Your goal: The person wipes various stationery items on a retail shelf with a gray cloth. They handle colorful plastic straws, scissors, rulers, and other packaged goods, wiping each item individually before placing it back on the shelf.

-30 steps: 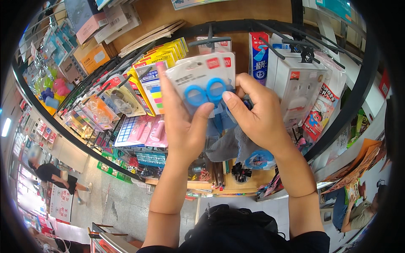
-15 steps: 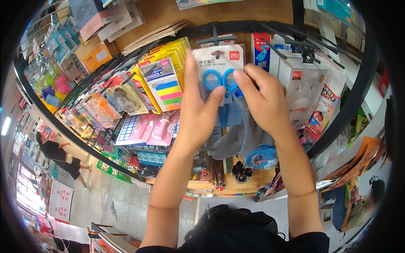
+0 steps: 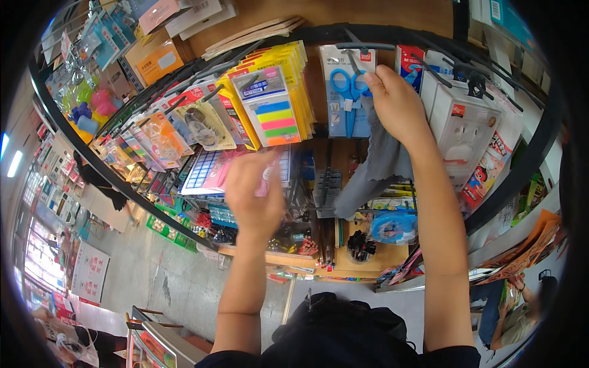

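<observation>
A carded pair of blue-handled scissors [image 3: 350, 92] hangs from a hook on the black display rack. At the package's right edge is my right hand [image 3: 399, 101], its fingers closed on a grey cloth [image 3: 377, 165] that droops below. My fingertips lie against or just beside the package; which of these I cannot tell. My left hand [image 3: 251, 193] is lower and to the left, in front of pink packaged goods [image 3: 215, 175]. Motion smears its fingers. Above it hang yellow-edged packs of coloured sticky tabs [image 3: 276, 116].
Hooks with carded goods [image 3: 211, 126] line the left. A clear box pack [image 3: 457, 129] hangs at right. Below stand a black pen bundle [image 3: 361, 245] and a blue tape-like roll [image 3: 392, 227]. A green crate [image 3: 172, 227] sits on the floor; people are at both sides.
My left hand has come off the scissors package and moved down and left. The package now hangs freely in view, and my right hand with the cloth has shifted up and right.
</observation>
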The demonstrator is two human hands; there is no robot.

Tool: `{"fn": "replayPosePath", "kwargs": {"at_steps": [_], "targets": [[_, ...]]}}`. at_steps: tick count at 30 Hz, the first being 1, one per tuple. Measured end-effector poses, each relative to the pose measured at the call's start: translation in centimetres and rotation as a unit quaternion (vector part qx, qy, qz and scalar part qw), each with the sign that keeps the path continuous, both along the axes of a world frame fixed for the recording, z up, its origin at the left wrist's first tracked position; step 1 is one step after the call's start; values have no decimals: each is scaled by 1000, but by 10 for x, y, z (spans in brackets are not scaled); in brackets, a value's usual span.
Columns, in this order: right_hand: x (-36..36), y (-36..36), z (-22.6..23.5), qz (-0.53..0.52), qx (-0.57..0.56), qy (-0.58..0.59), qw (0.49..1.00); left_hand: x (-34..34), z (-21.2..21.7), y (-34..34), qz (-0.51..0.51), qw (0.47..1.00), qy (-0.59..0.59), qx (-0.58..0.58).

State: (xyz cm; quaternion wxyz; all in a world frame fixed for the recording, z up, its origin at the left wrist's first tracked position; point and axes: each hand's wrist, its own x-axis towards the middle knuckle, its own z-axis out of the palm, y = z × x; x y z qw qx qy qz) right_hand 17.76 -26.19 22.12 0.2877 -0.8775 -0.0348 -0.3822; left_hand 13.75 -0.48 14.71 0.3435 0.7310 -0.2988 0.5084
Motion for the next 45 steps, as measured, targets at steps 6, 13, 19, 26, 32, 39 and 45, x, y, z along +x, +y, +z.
{"fn": "replayPosePath", "kwargs": {"at_steps": [6, 13, 19, 26, 32, 39, 45], "targets": [[10, -1, -1, -25, 0, 6, 1000, 5, -10, 69, 119, 986, 83, -82], [6, 1, -5, -20, 55, -31, 998, 9, -14, 84, 191, 971, 140, 36], [-34, 11, -5, 26, 108, -65, 992, 16, -8, 92, 164, 968, 180, 69], [-96, 39, 5, 152, 136, -123, 971, -11, -10, 62, 89, 950, 191, 231], [-135, 49, 14, 195, 144, -154, 958, -23, -13, 59, 35, 955, 144, 258], [-135, 56, -7, 363, 121, 29, 924, -32, -29, 52, 36, 987, -75, 136], [-114, 51, -41, 401, 182, 241, 865, -57, -26, 27, -81, 979, -126, 135]]}}
